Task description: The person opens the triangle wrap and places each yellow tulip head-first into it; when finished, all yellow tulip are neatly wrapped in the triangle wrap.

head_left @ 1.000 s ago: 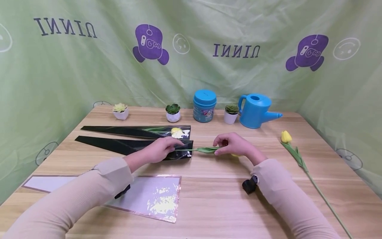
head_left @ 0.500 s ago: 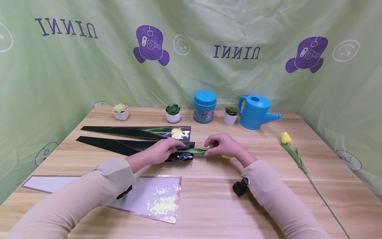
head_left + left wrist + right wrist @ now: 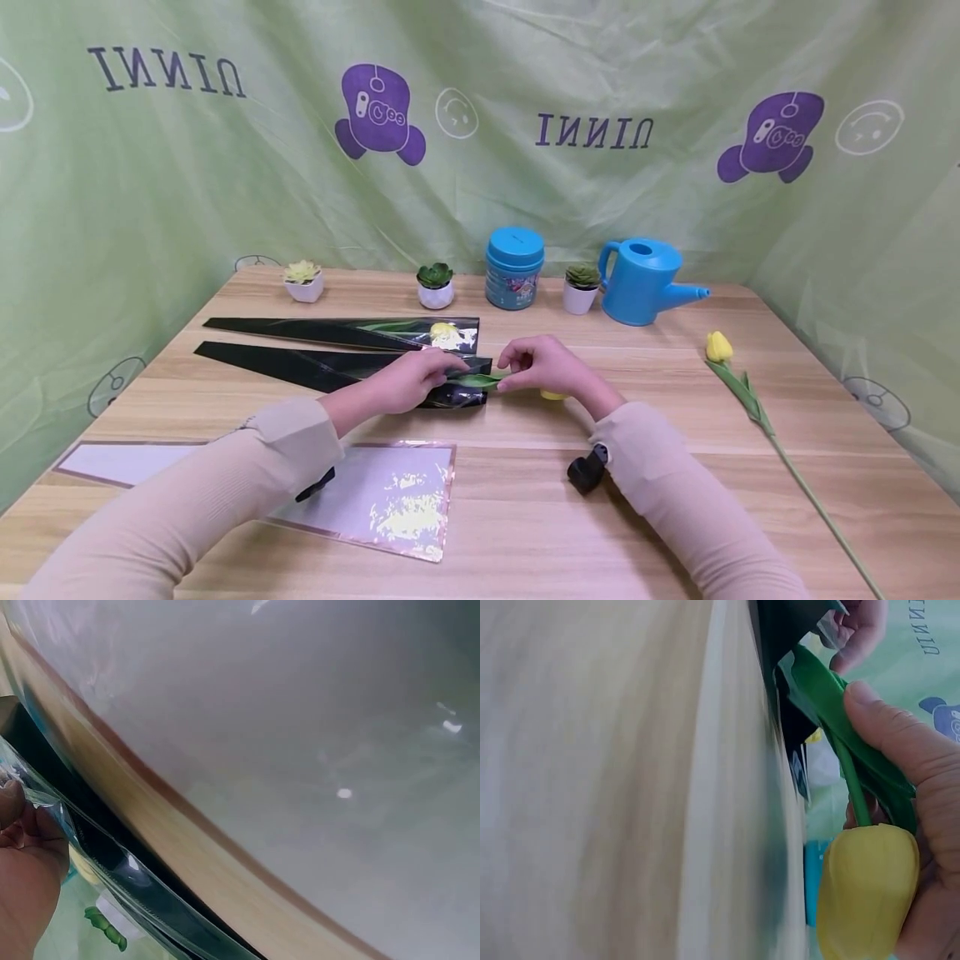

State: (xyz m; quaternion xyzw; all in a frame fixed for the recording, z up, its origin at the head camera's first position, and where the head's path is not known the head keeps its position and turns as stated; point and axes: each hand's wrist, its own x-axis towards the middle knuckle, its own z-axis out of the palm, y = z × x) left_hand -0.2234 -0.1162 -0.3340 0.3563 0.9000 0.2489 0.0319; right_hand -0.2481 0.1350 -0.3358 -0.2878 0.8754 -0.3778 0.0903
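My right hand (image 3: 551,367) pinches a yellow tulip by its leaves and stem; the tulip's bloom (image 3: 866,892) hangs below the palm in the right wrist view. The stem end and part of the green leaf (image 3: 474,381) are inside the mouth of a black flower sleeve (image 3: 285,364) with a clear front. At that mouth my left hand (image 3: 408,381) pinches the sleeve's clear film, its thumb and fingers curled at the edge in the left wrist view. Just behind lies a second black sleeve (image 3: 315,328) with a yellow tulip (image 3: 444,332) inside.
A white sleeve (image 3: 360,483) with a pinkish border lies in front, under my left forearm. Another yellow tulip (image 3: 718,346) lies at the right. Along the back stand small potted succulents (image 3: 435,285), a blue tub (image 3: 514,268) and a blue watering can (image 3: 637,282).
My right hand has moved left with the tulip, and its stem and leaves have slid further into the black sleeve. My left hand has stayed at the sleeve's mouth, shifting only slightly right.
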